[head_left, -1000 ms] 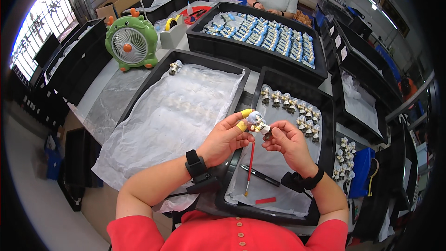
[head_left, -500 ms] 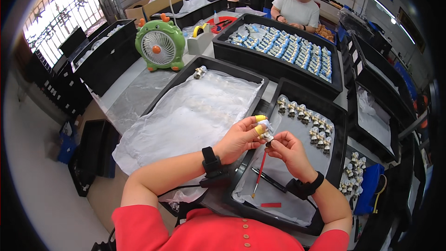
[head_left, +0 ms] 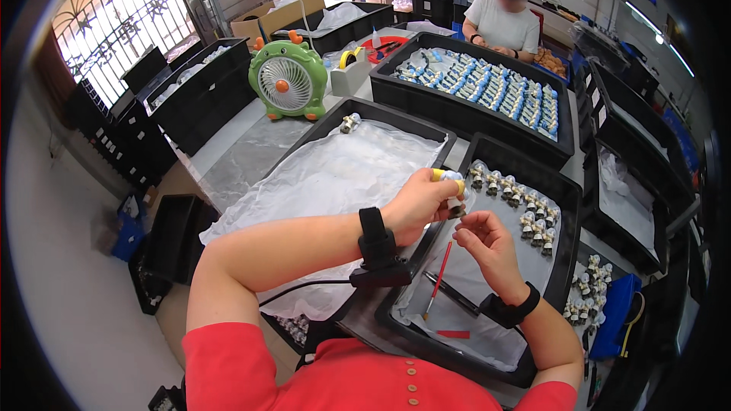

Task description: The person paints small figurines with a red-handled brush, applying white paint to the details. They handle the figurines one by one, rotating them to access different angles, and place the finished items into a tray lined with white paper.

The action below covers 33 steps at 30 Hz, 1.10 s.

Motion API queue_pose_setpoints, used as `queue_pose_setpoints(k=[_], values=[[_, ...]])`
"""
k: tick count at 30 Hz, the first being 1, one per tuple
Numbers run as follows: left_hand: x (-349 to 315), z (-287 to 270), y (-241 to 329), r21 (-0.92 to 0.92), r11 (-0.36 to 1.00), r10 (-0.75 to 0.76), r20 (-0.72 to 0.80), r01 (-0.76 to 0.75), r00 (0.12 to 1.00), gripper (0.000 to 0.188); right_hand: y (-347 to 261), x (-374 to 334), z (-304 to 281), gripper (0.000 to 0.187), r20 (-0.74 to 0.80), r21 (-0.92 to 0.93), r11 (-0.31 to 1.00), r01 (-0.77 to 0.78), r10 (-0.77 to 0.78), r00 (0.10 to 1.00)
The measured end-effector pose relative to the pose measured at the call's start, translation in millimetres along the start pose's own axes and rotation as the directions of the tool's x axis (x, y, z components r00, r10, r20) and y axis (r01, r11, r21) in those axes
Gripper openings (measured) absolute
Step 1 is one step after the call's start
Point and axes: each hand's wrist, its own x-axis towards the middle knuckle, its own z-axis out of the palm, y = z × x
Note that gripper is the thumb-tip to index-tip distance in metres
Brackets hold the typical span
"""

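Observation:
My left hand (head_left: 417,202), with yellow covers on its fingertips, grips a small figurine (head_left: 455,207) with a pale top and a dark base. It holds the figurine above the seam between two trays. Just below and to the right of the base is my right hand (head_left: 491,247), its thumb and forefinger curled close together; whether anything is between them I cannot make out. Below the hands, a red-handled paintbrush (head_left: 439,278) and a dark pen (head_left: 449,291) lie on the lined right tray (head_left: 565,259). Similar figurines (head_left: 525,196) stand in rows along that tray's far side.
The left tray (head_left: 308,135), lined with white sheeting, holds one figurine (head_left: 350,122) at its far corner. Behind it are a green fan (head_left: 288,80) and a tape dispenser (head_left: 349,76). A big tray of blue-and-white pieces (head_left: 476,87) stands ahead; a co-worker (head_left: 502,23) sits beyond.
My left hand has raised and turned the figurine more upright. My right fingertips, earlier at its base, are now slightly apart from it. The whole view has shifted a little.

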Motion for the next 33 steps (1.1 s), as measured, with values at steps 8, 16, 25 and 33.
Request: queue_pose_setpoints(k=[8,16,25,33], values=[[56.7,-70.5,103.5,0.611,0.721,0.350,0.085,-0.326,0.933,0.032,-2.9,2.5,-10.7,0.017,-0.078,-0.028,0.999,0.036,-0.038,0.996],[146.6,-205.2,72.1,0.993,0.110,0.566,-0.093,0.037,0.819,0.029,-1.9,11.4,-19.1,0.014,-0.115,-0.093,0.995,0.025,-0.036,0.993],[177.3,-213.8,38.5,0.948,-0.050,0.534,-0.242,0.316,0.810,0.024,-3.2,11.1,-23.4,0.013,-0.137,-0.133,0.991,-0.010,-0.009,0.991],[184.1,-221.7,34.4,0.913,-0.183,0.487,-0.239,0.365,0.840,0.027,-3.1,12.6,-24.8,0.011,-0.127,-0.176,0.984,-0.001,-0.021,0.992]])
